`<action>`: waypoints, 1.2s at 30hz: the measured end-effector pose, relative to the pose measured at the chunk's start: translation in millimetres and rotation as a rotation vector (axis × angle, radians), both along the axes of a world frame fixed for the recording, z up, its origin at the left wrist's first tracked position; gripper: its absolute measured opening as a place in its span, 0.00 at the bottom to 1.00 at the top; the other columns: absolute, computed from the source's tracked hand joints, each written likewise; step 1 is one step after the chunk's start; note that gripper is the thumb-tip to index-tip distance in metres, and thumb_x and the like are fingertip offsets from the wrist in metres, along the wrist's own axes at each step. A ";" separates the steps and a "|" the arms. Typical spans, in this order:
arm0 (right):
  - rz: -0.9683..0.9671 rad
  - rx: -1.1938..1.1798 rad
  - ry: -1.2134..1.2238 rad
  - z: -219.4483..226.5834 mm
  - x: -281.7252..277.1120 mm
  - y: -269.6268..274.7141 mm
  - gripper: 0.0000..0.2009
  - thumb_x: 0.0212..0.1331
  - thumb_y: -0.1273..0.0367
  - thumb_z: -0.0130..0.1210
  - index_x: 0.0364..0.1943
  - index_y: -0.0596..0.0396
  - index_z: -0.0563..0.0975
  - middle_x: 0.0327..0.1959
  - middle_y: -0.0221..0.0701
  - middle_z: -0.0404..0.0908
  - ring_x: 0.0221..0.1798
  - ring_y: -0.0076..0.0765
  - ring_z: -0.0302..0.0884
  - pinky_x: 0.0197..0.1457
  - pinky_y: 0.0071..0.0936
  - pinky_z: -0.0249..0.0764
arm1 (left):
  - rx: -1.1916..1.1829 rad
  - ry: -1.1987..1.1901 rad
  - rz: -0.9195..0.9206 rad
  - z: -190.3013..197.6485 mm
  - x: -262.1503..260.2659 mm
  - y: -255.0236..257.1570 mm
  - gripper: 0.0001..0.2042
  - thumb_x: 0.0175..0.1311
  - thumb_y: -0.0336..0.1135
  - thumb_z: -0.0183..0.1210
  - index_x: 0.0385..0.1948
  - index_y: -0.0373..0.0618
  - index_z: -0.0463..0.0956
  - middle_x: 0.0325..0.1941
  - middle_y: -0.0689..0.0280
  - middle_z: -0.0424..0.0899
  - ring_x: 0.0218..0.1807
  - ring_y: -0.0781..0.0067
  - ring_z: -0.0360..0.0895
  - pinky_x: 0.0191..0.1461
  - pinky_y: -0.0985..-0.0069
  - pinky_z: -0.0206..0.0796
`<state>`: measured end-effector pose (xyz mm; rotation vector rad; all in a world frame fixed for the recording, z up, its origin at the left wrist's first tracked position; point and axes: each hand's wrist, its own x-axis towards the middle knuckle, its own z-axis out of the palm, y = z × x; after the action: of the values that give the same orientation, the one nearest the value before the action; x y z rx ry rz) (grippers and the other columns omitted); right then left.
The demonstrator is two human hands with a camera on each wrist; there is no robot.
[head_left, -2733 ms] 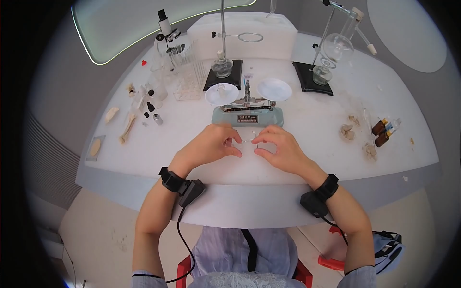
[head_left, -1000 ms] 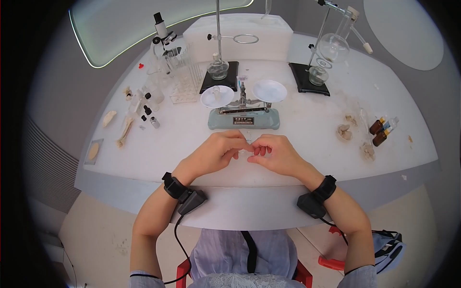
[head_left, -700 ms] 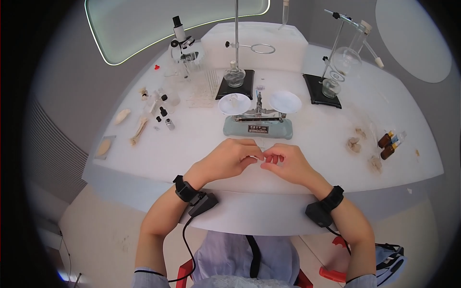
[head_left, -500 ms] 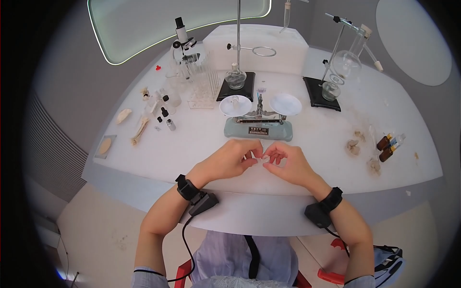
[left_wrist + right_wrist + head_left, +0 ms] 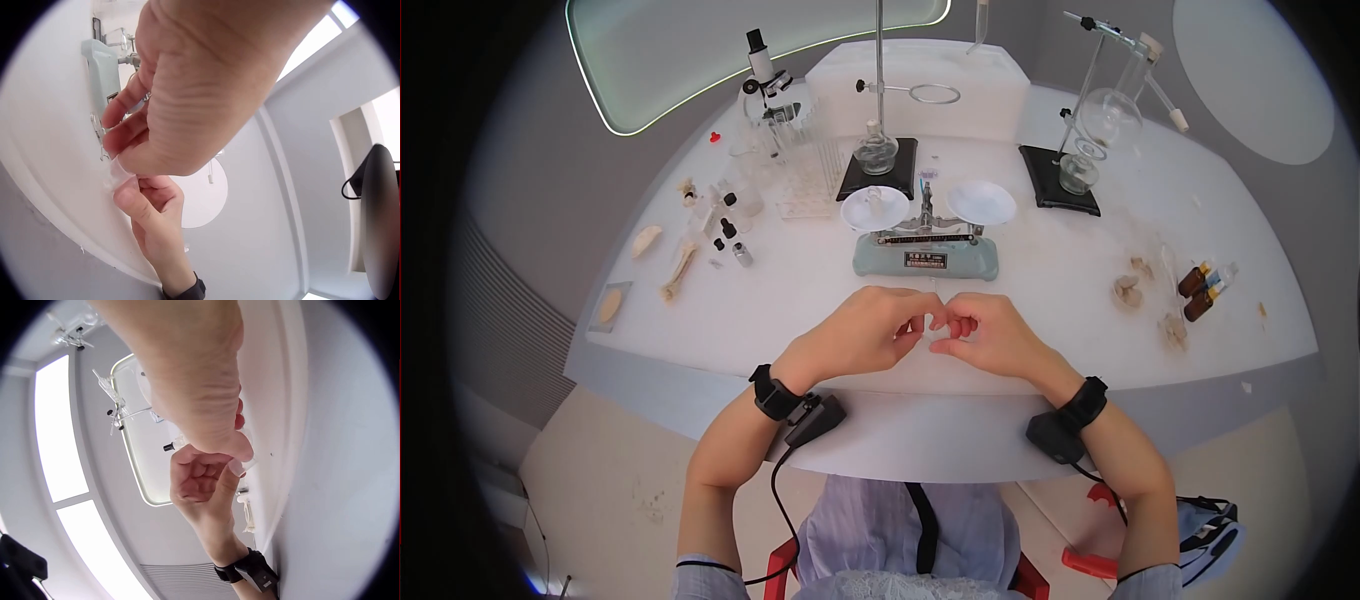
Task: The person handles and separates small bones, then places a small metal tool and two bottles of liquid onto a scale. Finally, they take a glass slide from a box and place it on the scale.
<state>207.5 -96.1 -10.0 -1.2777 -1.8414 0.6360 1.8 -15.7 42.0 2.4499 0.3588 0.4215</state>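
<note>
Marked in pale characters too small to read, on the dark nameplate (image 5: 926,260) of a teal-based double-pan balance (image 5: 876,259).

I see one small, clear, colourless piece (image 5: 119,174) with a whitish sheen, pinched between the fingertips of my left hand (image 5: 865,330) and right hand (image 5: 997,335), over the near part of the counter (image 5: 800,250). Fingers partly cover it, so I cannot make out its full shape or exact tilt.
</note>
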 end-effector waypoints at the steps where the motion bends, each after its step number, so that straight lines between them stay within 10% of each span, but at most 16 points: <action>1: -0.002 -0.003 0.002 0.5 -0.4 -0.2 0.12 0.47 0.67 0.71 0.33 0.55 0.81 0.23 0.29 0.75 0.27 0.29 0.71 0.33 0.27 0.70 | 0.070 -0.003 -0.007 -0.5 -0.1 -0.8 0.12 0.55 0.21 0.60 0.42 0.44 0.79 0.29 0.62 0.82 0.28 0.64 0.79 0.36 0.71 0.72; 18: -0.024 -0.104 0.090 10.4 -6.2 -4.1 0.15 0.46 0.65 0.72 0.38 0.55 0.85 0.24 0.26 0.80 0.24 0.20 0.68 0.29 0.21 0.66 | 0.390 -0.044 0.057 16.1 -14.0 -5.8 0.03 0.51 0.25 0.63 0.28 0.41 0.82 0.28 0.62 0.80 0.34 0.57 0.79 0.39 0.65 0.72; 24: -0.049 -0.082 0.140 2.2 0.7 -2.2 0.10 0.54 0.67 0.67 0.37 0.57 0.85 0.22 0.23 0.79 0.22 0.14 0.64 0.27 0.16 0.62 | 0.372 -0.211 0.591 84.5 -91.3 36.5 0.06 0.51 0.20 0.64 0.31 0.38 0.85 0.29 0.63 0.81 0.29 0.69 0.77 0.33 0.75 0.68; 26: -0.048 -0.083 0.136 2.1 -0.2 -0.3 0.09 0.55 0.68 0.66 0.36 0.58 0.85 0.22 0.24 0.79 0.22 0.14 0.64 0.27 0.17 0.62 | 0.445 -0.142 0.785 97.4 -122.3 61.4 0.07 0.49 0.19 0.63 0.30 0.34 0.84 0.30 0.56 0.82 0.32 0.58 0.80 0.38 0.69 0.71; 36: -0.048 -0.118 0.152 1.5 -0.5 -0.1 0.07 0.57 0.70 0.64 0.35 0.60 0.84 0.23 0.22 0.80 0.24 0.11 0.67 0.29 0.14 0.64 | 0.398 0.233 1.037 29.5 -206.2 228.7 0.06 0.37 0.26 0.66 0.21 0.40 0.85 0.26 0.51 0.85 0.32 0.52 0.84 0.42 0.66 0.76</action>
<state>207.0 -96.1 -8.5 -1.3080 -1.6654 0.8028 -204.4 213.0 71.5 2.4972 1.8120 0.6629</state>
